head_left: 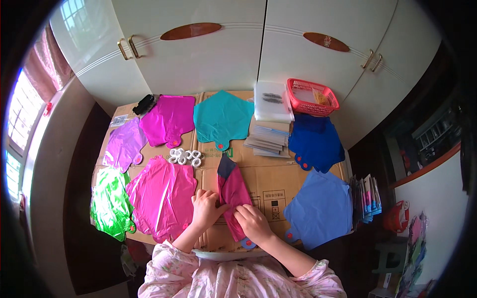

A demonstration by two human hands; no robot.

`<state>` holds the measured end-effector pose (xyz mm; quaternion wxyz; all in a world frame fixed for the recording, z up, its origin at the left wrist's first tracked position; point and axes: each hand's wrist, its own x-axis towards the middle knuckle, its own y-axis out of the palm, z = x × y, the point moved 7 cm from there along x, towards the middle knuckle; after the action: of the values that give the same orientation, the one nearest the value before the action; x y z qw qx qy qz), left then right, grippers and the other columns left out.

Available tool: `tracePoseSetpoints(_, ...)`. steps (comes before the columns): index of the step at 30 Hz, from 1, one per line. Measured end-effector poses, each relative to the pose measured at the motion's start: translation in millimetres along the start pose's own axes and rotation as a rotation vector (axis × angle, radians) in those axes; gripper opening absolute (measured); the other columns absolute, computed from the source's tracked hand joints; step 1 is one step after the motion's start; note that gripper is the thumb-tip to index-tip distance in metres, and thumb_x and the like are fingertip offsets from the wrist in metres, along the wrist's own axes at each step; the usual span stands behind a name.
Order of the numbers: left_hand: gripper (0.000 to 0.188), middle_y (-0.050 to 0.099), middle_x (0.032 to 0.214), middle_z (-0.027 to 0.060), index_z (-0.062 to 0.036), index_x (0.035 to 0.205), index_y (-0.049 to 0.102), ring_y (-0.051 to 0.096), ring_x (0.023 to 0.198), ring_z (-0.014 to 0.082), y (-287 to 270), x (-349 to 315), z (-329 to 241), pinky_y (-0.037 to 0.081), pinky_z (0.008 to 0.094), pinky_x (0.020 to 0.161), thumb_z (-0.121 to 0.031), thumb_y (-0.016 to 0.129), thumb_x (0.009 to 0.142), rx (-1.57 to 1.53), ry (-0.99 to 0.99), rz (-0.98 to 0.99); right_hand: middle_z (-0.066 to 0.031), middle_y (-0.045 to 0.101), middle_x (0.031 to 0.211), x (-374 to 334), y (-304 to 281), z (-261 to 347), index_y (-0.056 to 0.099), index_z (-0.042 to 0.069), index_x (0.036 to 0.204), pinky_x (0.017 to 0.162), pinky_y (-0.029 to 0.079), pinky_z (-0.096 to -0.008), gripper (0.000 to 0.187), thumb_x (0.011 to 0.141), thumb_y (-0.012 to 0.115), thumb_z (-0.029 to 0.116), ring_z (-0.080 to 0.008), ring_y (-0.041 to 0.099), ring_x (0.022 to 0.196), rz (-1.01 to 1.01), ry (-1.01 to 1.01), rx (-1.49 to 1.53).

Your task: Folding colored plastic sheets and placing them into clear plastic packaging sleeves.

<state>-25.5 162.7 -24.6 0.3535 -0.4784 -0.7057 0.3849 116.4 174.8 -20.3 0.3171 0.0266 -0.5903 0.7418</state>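
Note:
A magenta foil balloon, flat and folded into a narrow strip, lies in front of me on the cardboard. Its far tip is dark blue, and a blue tab shows at the near end. My left hand grips its left edge, fingers curled and thumb across the foil. On the right side of the strip, my right hand has its fingers bent and closed on the foil near the lower half. The undersides of both hands' fingers are partly hidden.
Flat balloons surround the strip: pink, green, lilac, purple, teal, dark blue and light blue. White rings, stacked cards, clear bags and a red basket sit farther back.

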Motion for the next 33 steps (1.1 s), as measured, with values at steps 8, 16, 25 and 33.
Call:
tracePoseSetpoints(8,0.032,0.059,0.081,0.0059,-0.0044,0.073,0.06,0.051,0.091,0.0277,4.7,-5.8,0.1,0.037,0.0409,0.076,-0.032,0.076,0.068,-0.038,0.092,-0.054,-0.0092,0.058,0.101,-4.9,7.7,-1.0,0.058,0.005,0.083,0.089,0.045,-0.0321,0.01,0.076,0.055,0.01,-0.0217,0.054,0.1,-0.012,-0.014,0.0)
tracePoseSetpoints(16,0.035,0.058,0.08,0.0059,-0.0046,0.071,0.058,0.051,0.089,0.0267,4.9,-6.2,-0.2,0.036,0.0403,0.077,-0.034,0.076,0.068,-0.047,0.117,-0.071,-0.0113,0.056,0.103,-1.1,-2.2,0.0,0.058,0.002,0.088,0.092,0.045,-0.0341,0.016,0.074,0.06,0.011,-0.0254,0.053,0.103,-0.015,0.028,0.016)
tracePoseSetpoints(25,0.034,0.057,0.078,0.0037,-0.0064,0.069,0.056,0.051,0.088,0.0246,3.5,-8.7,-2.1,0.035,0.039,0.075,-0.033,0.076,0.068,-0.069,0.172,-0.148,-0.0161,0.053,0.109,-3.1,-5.2,-5.9,0.056,-0.001,0.103,0.094,0.044,-0.0385,0.032,0.074,0.064,0.011,-0.031,0.052,0.106,-0.076,0.162,-0.011)
tracePoseSetpoints(33,0.026,0.058,0.079,0.0017,-0.0076,0.074,0.062,0.05,0.089,0.0238,4.5,-3.8,1.6,0.033,0.0379,0.078,-0.028,0.077,0.067,-0.14,0.09,-0.048,-0.0183,0.053,0.113,-5.3,-4.9,-5.7,0.059,0.0,0.105,0.095,0.044,-0.0382,0.03,0.078,0.061,0.014,-0.0321,0.05,0.111,-0.084,0.164,-0.043)
